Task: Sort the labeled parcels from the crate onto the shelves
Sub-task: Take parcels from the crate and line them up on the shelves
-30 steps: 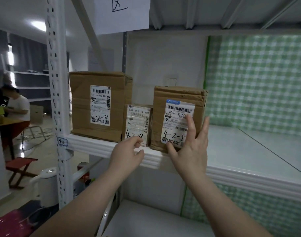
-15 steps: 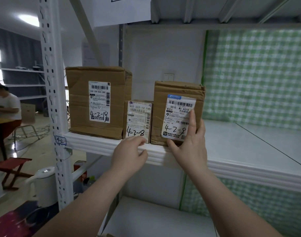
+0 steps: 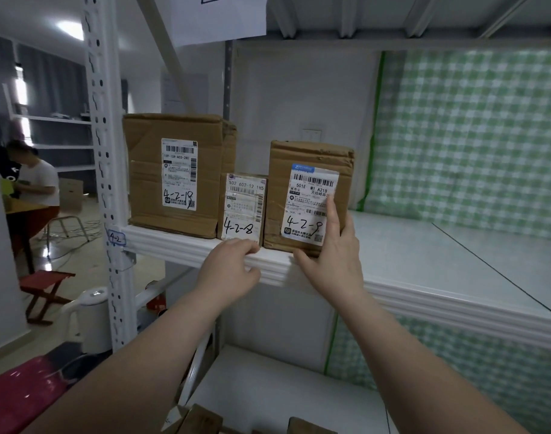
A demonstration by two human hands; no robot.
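Note:
Three cardboard parcels stand upright on the white shelf (image 3: pixel 424 258) tagged 4-2. The large one marked 4-2-18 (image 3: pixel 177 173) is at the left, the small one marked 4-2-8 (image 3: pixel 243 208) in the middle, and the one marked 4-2-9 (image 3: pixel 308 195) at the right. My right hand (image 3: pixel 333 258) lies flat against the front of the 4-2-9 parcel, fingers straight up over its label, thumb at its bottom edge. My left hand (image 3: pixel 230 267) rests with curled fingers on the shelf's front lip, just below the 4-2-8 parcel.
A perforated white upright (image 3: pixel 106 183) bounds the shelf at the left. Green checked cloth (image 3: pixel 468 136) covers the back right. More cardboard boxes (image 3: pixel 202 421) show at the bottom edge. A white kettle (image 3: pixel 91 317), a red stool (image 3: pixel 47 289) and a seated person (image 3: pixel 36 183) are left.
My right hand has slid to the parcel's right edge with fingers closed together. My left hand has dropped from the 4-2-8 label onto the shelf lip.

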